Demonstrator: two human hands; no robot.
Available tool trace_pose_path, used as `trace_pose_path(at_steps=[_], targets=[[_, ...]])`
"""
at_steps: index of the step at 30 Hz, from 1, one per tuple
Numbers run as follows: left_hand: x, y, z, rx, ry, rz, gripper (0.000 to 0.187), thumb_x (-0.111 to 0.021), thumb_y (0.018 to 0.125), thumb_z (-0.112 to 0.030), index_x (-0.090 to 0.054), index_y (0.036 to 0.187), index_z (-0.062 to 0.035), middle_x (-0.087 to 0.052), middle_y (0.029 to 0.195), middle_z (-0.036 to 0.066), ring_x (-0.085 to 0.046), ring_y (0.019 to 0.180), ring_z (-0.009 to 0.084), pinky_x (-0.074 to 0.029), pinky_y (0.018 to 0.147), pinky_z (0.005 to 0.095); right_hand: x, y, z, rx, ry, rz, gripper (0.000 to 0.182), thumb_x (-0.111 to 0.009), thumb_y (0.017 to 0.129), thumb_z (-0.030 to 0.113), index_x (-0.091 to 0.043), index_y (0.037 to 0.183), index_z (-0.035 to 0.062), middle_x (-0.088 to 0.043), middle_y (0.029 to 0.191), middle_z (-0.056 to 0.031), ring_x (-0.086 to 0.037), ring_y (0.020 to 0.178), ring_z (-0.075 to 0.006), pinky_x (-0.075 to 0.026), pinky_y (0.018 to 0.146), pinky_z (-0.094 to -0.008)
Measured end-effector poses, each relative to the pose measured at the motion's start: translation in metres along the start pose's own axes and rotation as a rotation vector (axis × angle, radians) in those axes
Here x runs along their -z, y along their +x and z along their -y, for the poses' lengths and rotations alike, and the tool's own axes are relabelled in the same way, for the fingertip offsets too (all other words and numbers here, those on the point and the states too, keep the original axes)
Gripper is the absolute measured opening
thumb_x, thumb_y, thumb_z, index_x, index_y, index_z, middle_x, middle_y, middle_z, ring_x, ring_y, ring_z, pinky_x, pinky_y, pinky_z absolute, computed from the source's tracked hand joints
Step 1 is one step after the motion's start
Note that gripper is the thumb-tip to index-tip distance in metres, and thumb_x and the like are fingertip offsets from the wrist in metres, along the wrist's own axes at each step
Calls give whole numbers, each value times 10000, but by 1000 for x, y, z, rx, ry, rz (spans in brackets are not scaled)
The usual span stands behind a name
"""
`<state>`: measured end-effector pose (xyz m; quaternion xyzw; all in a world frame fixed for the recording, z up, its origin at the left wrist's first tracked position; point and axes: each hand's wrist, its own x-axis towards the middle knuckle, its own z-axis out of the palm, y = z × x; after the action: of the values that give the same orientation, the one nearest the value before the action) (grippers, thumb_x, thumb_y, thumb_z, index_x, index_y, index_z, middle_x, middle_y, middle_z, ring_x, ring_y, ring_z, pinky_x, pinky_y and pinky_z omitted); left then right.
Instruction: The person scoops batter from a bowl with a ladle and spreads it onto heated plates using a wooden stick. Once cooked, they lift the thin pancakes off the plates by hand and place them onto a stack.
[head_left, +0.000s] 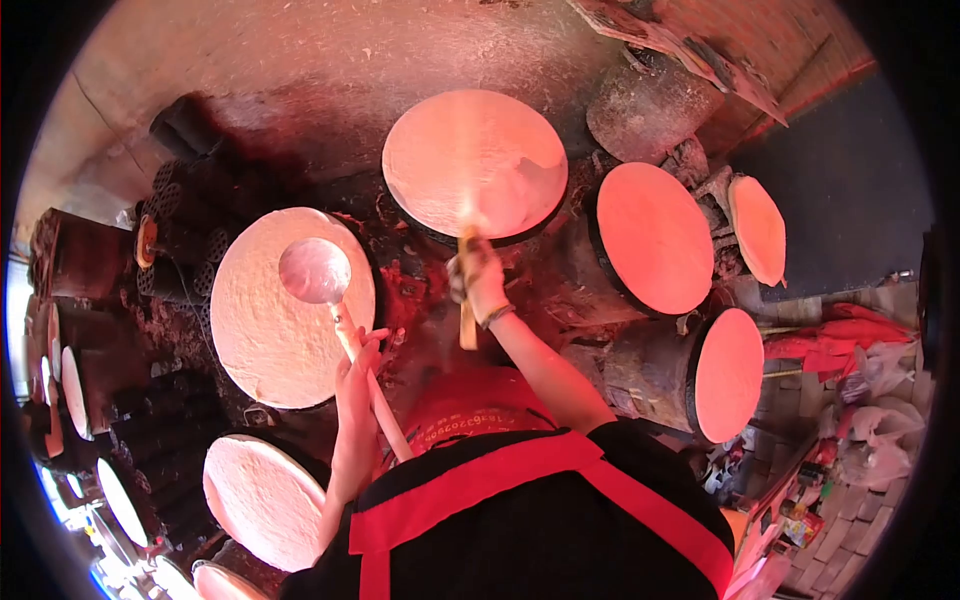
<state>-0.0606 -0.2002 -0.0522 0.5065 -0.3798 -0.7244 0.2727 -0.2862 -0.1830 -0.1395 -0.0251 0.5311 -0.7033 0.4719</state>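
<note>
A person in a black top with red apron straps works among round griddles. The left hand [357, 365], fingers clamped on a long wooden handle, holds a ladle [315, 270] over the batter-coated griddle [262, 330] left of the central griddle [475, 160]. The right hand [478, 280], fingers closed around a wooden spreader [467, 300], rests at the central griddle's near edge. Three more coated griddles [655, 235] stand to its right.
</note>
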Motion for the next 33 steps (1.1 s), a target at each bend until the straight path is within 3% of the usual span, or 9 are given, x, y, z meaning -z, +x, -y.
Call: trace_pose_path(at_steps=[4,12,16,22,28,29,30,32,33], targets=[[-29,2,0,28,-58,52,321,-586,918,-196,-585,1183,-14,-579,1192,25,-476,1036,72,-352,913,233,79,-16,7,-189,-189,188,432,-465,983,382,-388,1399,293,-477,612,19,-345,384,-61,-283,349,-222],[-88,0,12,39,-89,10,328,-574,928,-167,-536,1226,-35,-598,1179,22,-487,1091,77,-355,963,259,112,12,71,-128,82,53,284,-494,973,388,-452,1208,235,-505,643,1,-366,386,-85,-281,339,-249],[-117,0,18,44,-104,-22,292,-573,928,-173,-567,1196,-57,-597,1188,9,-479,1129,85,-343,991,280,156,-3,63,-296,-263,367,375,-475,980,395,-448,1312,223,-519,643,4,-354,393,-71,-261,342,-242],[-147,1,33,90,42,-58,307,-595,921,-204,-569,1201,-82,-568,1021,24,-520,870,83,-440,777,222,224,36,118,-238,-104,224,397,-506,969,370,-436,1344,260,-547,651,-35,-348,370,-94,-272,336,-264],[-179,-5,40,109,-89,-28,275,-575,940,-245,-592,1145,-62,-439,737,-38,-441,595,49,-380,505,204,169,98,134,-6,-396,77,363,-418,996,302,-434,1358,270,-512,668,1,-366,405,-74,-299,355,-238],[-181,-5,38,130,-59,-14,260,-569,944,-241,-595,1130,-61,-425,718,-43,-424,566,45,-357,476,201,154,88,142,-100,-540,78,387,-419,990,216,-444,1376,214,-510,687,10,-397,447,-82,-343,400,-239],[-182,-4,34,148,-29,2,245,-562,949,-237,-598,1115,-61,-412,699,-48,-406,538,41,-334,447,198,176,121,97,295,-691,255,398,-474,970,155,-474,1367,127,-618,822,-27,-572,636,-121,-474,590,-227],[-180,0,28,167,-6,35,225,-557,953,-229,-586,1087,-51,-403,676,-46,-381,495,36,-294,404,199,168,72,126,741,-1026,260,419,-564,925,106,-506,1337,62,-654,1100,-77,-616,1004,-153,-464,864,-225],[-177,2,25,169,-13,50,219,-560,952,-225,-572,1073,-42,-408,673,-40,-373,481,35,-276,390,204,176,58,129,681,-980,206,413,-581,919,96,-519,1326,60,-608,1204,-88,-568,1103,-160,-442,917,-246]])
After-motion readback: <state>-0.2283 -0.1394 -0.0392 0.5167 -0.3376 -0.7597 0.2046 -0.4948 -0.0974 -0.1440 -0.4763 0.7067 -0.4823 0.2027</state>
